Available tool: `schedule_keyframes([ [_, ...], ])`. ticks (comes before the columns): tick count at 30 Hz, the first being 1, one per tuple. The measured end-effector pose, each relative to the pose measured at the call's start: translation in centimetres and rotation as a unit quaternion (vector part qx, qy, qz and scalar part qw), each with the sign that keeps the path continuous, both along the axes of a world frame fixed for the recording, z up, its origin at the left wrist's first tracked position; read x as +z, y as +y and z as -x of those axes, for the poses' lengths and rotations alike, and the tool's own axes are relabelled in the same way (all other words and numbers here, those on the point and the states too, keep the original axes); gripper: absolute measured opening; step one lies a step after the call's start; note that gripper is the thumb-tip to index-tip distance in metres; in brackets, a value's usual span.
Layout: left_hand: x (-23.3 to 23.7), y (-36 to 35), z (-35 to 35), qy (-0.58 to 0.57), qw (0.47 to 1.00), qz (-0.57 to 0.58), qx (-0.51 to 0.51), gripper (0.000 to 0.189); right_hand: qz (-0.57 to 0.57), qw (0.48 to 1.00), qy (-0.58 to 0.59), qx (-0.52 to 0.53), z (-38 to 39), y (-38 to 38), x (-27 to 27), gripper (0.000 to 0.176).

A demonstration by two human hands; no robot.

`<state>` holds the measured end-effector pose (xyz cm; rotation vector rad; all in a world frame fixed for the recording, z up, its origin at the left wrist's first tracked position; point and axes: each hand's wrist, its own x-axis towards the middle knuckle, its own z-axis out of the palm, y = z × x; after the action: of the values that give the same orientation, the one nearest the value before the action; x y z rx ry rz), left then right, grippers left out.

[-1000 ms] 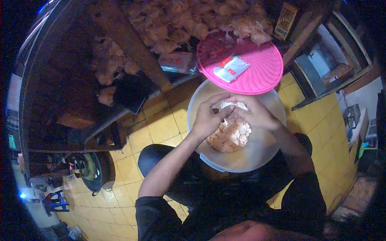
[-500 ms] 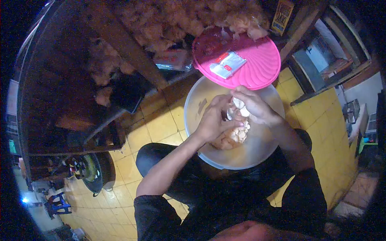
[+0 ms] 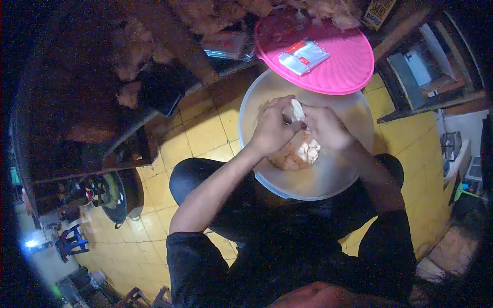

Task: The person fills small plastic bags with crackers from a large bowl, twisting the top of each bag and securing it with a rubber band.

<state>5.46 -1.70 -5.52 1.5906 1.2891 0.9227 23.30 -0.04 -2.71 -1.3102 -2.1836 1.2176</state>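
Note:
Over a large translucent plastic tub [image 3: 354, 169], both hands meet close together. My left hand [image 3: 272, 126] is closed around what looks like a small clear plastic bag [image 3: 288, 118], mostly hidden by fingers. Between the hands a pale, chip-like piece [image 3: 297, 108] sticks up at the bag's mouth. My right hand [image 3: 331, 128] has its fingers curled in against the bag and piece; which of them it grips cannot be made out. Below, a small heap of pale, flat chip-like pieces [image 3: 309, 150] lies in the tub.
A pink lid [image 3: 349, 66] rests beyond the tub, carrying a pack of plastic bags [image 3: 304, 56]. Behind are a wooden bench [image 3: 200, 69], filled bags [image 3: 215, 13] and a box [image 3: 380, 11]. At left a dark pan [image 3: 120, 205] stands on the yellow tiled floor [image 3: 190, 143].
The view has shifted, so the lid and tub sit higher. My right hand, which held several pale pieces, has closed in beside my left, and fewer pieces show between them.

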Motion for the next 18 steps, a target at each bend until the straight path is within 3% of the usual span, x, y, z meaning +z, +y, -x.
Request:
schedule_keyframes([
  [3, -0.5, 0.6, -0.3, -0.042, 0.998, -0.016, 0.050, 0.039, -0.005, 0.997, -0.069, 0.024, -0.2, 0.2, -0.6, 0.029],
  [7, 0.4, 1.2, 1.0, 0.009, 0.999, 0.010, 0.049, 0.022, -0.070, 0.996, 0.021, -0.055, 1.1, -0.4, 0.5, 0.018],
  [9, 1.0, 1.3, 1.5, 0.070, 0.995, -0.038, 0.059, 0.014, -0.085, 0.992, 0.061, -0.070, 1.1, 0.0, 0.5, 0.016],
  [10, 1.3, 1.3, 1.9, 0.067, 0.995, -0.034, 0.066, 0.014, -0.067, 0.996, 0.038, -0.037, 0.1, 0.8, 0.3, 0.016],
  [12, 2.1, 1.5, 2.5, 0.146, 0.964, -0.207, 0.079, 0.016, -0.048, 0.999, 0.013, 0.001, 0.0, 1.9, -0.2, 0.017],
  [14, 3.7, 1.7, 3.0, 0.122, 0.964, -0.220, 0.089, 0.017, 0.002, 0.963, -0.165, 0.213, 0.7, 2.5, -2.3, 0.022],
  [16, 4.4, 2.1, 3.1, 0.098, 0.962, -0.237, 0.094, 0.018, -0.003, 0.933, -0.132, 0.335, 0.5, 2.4, -11.6, 0.022],
  [17, 4.5, 2.3, 3.1, 0.085, 0.963, -0.235, 0.097, 0.018, -0.004, 0.933, -0.133, 0.336, 0.8, 2.0, -11.6, 0.022],
  [18, 4.6, 2.3, 3.0, 0.074, 0.965, -0.233, 0.097, 0.018, 0.121, 0.956, -0.045, 0.263, 1.5, 0.7, -11.5, 0.023],
])
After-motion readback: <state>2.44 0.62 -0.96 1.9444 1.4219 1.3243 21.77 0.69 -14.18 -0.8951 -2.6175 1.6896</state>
